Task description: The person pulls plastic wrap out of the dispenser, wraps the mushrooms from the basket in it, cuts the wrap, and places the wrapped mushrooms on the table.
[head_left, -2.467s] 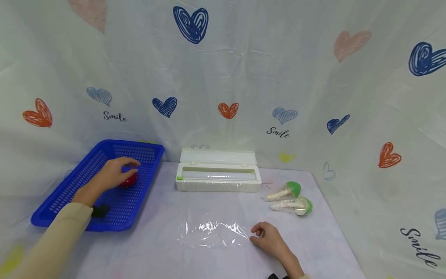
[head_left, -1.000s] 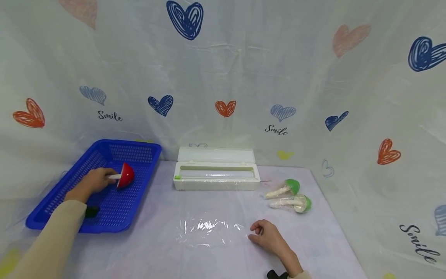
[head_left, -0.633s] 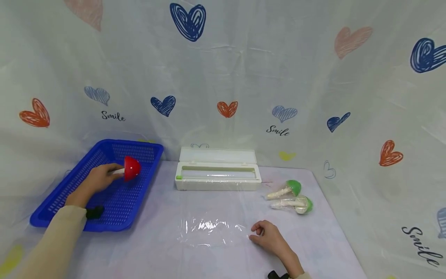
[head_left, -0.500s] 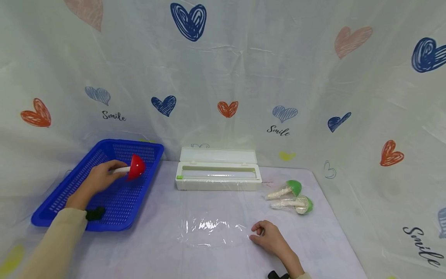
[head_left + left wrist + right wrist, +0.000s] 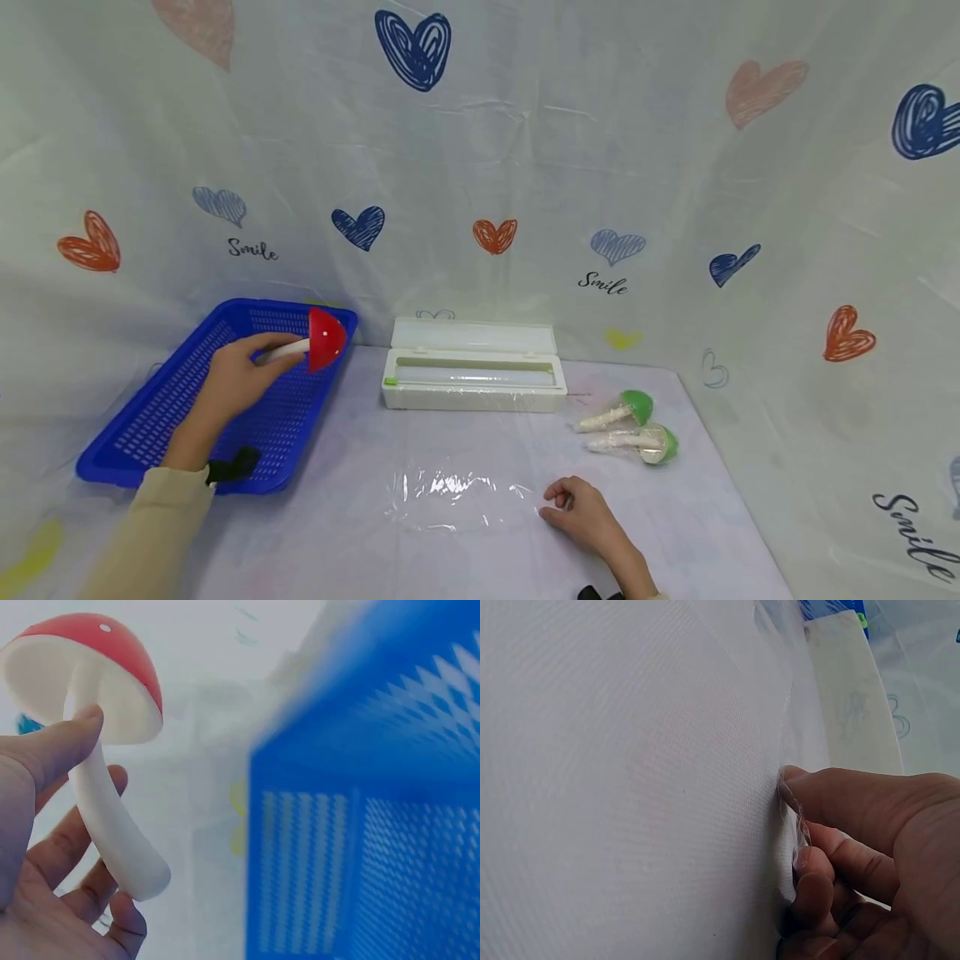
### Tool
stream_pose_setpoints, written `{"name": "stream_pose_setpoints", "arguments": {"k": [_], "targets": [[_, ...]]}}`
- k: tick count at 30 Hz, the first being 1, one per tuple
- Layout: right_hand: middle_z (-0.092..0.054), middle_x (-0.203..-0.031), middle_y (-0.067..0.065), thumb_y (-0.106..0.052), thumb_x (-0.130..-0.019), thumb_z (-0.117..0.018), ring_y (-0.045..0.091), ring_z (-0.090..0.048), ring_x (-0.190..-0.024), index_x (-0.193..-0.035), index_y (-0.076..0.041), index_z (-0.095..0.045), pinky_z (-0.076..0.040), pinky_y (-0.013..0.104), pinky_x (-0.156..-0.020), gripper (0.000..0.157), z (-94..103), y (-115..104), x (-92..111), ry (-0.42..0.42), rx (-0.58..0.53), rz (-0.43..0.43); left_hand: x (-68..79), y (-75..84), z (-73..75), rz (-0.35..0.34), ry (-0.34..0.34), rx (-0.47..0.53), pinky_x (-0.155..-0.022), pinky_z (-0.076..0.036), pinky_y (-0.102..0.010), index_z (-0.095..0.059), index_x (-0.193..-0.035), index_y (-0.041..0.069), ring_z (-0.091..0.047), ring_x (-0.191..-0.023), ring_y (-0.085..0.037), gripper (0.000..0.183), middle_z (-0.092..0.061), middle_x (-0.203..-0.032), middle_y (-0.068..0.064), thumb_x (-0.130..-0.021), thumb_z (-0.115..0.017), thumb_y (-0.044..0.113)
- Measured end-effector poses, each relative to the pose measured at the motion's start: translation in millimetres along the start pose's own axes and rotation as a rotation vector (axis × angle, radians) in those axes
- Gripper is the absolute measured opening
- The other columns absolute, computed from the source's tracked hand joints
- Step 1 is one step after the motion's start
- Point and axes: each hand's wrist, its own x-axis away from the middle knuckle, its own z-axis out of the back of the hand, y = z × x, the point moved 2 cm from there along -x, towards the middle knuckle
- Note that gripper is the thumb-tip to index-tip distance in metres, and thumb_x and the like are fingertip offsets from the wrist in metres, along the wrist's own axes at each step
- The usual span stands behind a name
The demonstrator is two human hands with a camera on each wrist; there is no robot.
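Observation:
In the head view my left hand (image 5: 234, 377) holds a toy mushroom (image 5: 327, 340) by its white stem, over the right part of a blue basket (image 5: 279, 457). The mushroom's red cap has white spots and points right. The left wrist view shows my thumb across the stem (image 5: 109, 817) just under the cap, with fingers behind it. Low on the table, my right hand (image 5: 583, 512) pinches the edge of a clear sheet of plastic wrap (image 5: 450, 493). That thin edge (image 5: 799, 825) shows between thumb and fingers in the right wrist view. The sheet lies toward the wrap dispenser (image 5: 474, 400).
The white dispenser stands at the back with its lid (image 5: 474, 337) up. Two green-capped toy mushrooms in clear wrap, one (image 5: 617, 412) behind the other (image 5: 637, 443), lie at the right. A heart-printed curtain (image 5: 480, 150) closes off the back and sides.
My left hand took hold of the red mushroom inside the basket, then raised it and moved it right toward the basket's edge. The right hand stays at the sheet's edge.

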Motion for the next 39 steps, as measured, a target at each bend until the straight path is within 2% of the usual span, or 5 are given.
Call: {"name": "stream_pose_setpoints", "arguments": {"k": [6, 13, 18, 30, 39], "targets": [[-0.056, -0.082, -0.001, -0.017, -0.08, -0.086, 0.01, -0.048, -0.07, -0.093, -0.009, -0.07, -0.041, 0.023, -0.062, 0.022, -0.4, 1.2, -0.5, -0.004, -0.001, -0.006, 9.3, 34.3, -15.2, -0.062, 0.064, 0.059, -0.076, -0.048, -0.028, -0.074, -0.12, 0.007, -0.059, -0.097, -0.028, 0.031, -0.072, -0.117, -0.019, -0.096, -0.075, 0.026], [-0.056, -0.083, 0.0, -0.016, -0.08, -0.086, 0.01, -0.048, -0.071, -0.094, -0.009, -0.07, -0.042, 0.023, -0.062, 0.023, 2.0, 0.6, 1.1, 0.001, -0.006, 0.005, 24.1, 60.5, -54.4, -0.132, 0.098, 0.144, -0.076, -0.05, -0.021, -0.077, -0.114, 0.008, -0.062, -0.099, -0.025, 0.027, -0.075, -0.112, -0.013, -0.088, -0.083, 0.015], [-0.057, -0.083, 0.0, -0.015, -0.08, -0.086, 0.009, -0.048, -0.07, -0.093, -0.009, -0.07, -0.042, 0.023, -0.062, 0.022, 2.3, -0.1, 1.3, 0.004, -0.016, 0.008, 40.4, 70.8, -94.7, -0.086, 0.044, 0.217, -0.078, -0.052, -0.033, -0.078, -0.113, 0.008, -0.064, -0.099, -0.026, 0.027, -0.076, -0.111, -0.011, -0.087, -0.084, 0.015], [-0.056, -0.083, -0.002, -0.016, -0.079, -0.087, 0.005, -0.048, -0.07, -0.092, -0.013, -0.071, -0.042, 0.022, -0.064, 0.022, -2.9, 4.2, 3.1, 0.042, -0.01, 0.027, 78.2, 90.1, -181.6, 0.124, -0.114, 0.425, -0.085, -0.052, -0.037, -0.078, -0.112, 0.02, -0.063, -0.102, -0.019, 0.028, -0.075, -0.11, 0.001, -0.085, -0.085, 0.019], [-0.059, -0.086, -0.004, -0.016, -0.079, -0.088, 0.004, -0.047, -0.07, -0.094, -0.016, -0.073, -0.042, 0.022, -0.062, 0.022, -3.9, 4.5, 7.4, 0.072, 0.013, 0.043, 83.3, 118.1, -231.1, -0.006, -0.198, 0.268, -0.083, -0.053, -0.037, -0.08, -0.108, 0.016, -0.064, -0.095, -0.017, 0.025, -0.077, -0.102, 0.002, -0.083, -0.087, 0.017]]}}
